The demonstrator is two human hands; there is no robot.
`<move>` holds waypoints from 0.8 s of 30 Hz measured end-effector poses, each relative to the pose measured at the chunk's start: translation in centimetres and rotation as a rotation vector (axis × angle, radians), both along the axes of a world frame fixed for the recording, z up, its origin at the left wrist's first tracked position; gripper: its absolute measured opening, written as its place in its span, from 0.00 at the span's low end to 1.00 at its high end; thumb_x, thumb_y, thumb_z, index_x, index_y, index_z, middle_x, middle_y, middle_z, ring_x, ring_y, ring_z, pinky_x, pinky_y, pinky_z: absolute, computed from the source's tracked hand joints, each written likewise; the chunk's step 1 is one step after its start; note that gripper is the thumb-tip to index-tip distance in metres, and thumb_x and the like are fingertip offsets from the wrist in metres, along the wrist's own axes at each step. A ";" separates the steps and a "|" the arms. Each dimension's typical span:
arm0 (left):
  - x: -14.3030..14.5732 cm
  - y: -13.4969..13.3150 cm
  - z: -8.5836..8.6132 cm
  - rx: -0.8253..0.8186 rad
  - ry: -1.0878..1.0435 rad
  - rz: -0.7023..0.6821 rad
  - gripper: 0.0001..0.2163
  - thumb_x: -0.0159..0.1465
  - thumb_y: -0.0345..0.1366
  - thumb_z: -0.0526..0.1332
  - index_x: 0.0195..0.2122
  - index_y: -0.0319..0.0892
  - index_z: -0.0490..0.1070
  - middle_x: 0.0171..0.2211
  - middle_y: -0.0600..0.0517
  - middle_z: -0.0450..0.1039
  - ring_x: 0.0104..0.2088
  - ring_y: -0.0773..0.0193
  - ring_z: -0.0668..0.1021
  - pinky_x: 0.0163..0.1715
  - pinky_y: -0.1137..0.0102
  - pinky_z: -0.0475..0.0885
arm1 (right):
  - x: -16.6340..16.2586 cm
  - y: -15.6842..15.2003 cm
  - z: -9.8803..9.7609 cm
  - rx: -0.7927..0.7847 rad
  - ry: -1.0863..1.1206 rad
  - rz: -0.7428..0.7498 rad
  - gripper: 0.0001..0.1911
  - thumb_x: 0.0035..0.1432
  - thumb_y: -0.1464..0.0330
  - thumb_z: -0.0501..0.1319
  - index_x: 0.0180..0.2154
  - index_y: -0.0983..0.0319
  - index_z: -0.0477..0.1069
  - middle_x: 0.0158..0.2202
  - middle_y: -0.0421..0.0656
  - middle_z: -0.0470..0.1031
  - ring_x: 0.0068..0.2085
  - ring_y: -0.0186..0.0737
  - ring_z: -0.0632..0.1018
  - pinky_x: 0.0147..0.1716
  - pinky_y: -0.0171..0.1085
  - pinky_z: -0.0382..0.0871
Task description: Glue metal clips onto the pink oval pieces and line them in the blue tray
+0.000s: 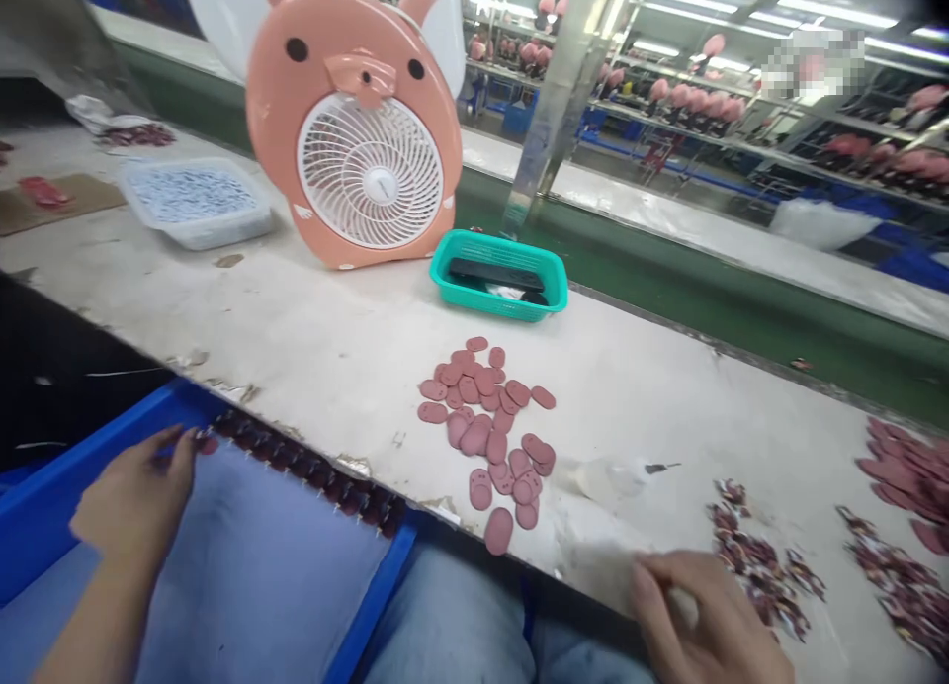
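My left hand [137, 501] reaches into a blue bin [59, 486] at my lap, its fingertips pinched at a dark red piece in the row of dark red pieces [311, 467] along the bin's far edge. My right hand [704, 620] rests on the white worktable [311, 338] near its front edge, fingers curled closed over something small and white that I cannot make out. Between the hands lies a pile of pink oval pieces [493, 432]. Dark patterned pieces [763, 555] lie just beyond the right hand.
A pink animal-shaped fan [363, 140] stands at the back. Beside it a teal basket [500, 274] holds a dark item. A clear tray [197, 202] sits at the left. More pink pieces [908, 471] lie at the right edge. A green conveyor [667, 279] runs behind.
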State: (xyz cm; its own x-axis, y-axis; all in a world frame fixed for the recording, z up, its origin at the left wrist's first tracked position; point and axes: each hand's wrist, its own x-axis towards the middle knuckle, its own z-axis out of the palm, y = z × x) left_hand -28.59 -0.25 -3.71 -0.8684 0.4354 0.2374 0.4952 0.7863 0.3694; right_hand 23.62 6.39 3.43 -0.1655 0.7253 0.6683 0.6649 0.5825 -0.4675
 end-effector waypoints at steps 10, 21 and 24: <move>24.1 0.6 2.7 0.544 0.175 -1.106 0.21 0.51 0.35 0.76 0.44 0.64 0.82 0.32 0.52 0.85 0.34 0.54 0.82 0.47 0.62 0.70 | -2.6 4.6 1.0 -0.448 0.019 -0.055 0.32 0.57 0.54 0.67 0.57 0.62 0.67 0.52 0.54 0.72 0.52 0.57 0.70 0.52 0.57 0.67; 30.6 -0.1 10.3 0.585 -1.168 -0.656 0.07 0.58 0.46 0.69 0.27 0.52 0.84 0.25 0.50 0.80 0.29 0.56 0.78 0.35 0.65 0.72 | -4.2 -0.1 4.8 -0.697 0.433 0.445 0.11 0.60 0.59 0.61 0.35 0.59 0.64 0.26 0.37 0.70 0.24 0.33 0.72 0.23 0.30 0.68; 32.4 -1.1 11.1 0.578 -1.333 -0.589 0.09 0.53 0.48 0.73 0.26 0.49 0.84 0.22 0.52 0.76 0.24 0.62 0.72 0.29 0.69 0.71 | -4.4 -1.2 5.1 -0.935 0.641 0.606 0.12 0.55 0.64 0.67 0.35 0.60 0.65 0.28 0.38 0.72 0.26 0.32 0.72 0.26 0.30 0.67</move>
State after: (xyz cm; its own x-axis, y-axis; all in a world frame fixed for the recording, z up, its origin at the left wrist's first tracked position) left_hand 3.81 -1.36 7.36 -0.3273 0.9009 -0.2852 -0.2472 0.2097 0.9460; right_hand 19.22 5.17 8.56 -0.4719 0.8811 0.0308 -0.0839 -0.0101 -0.9964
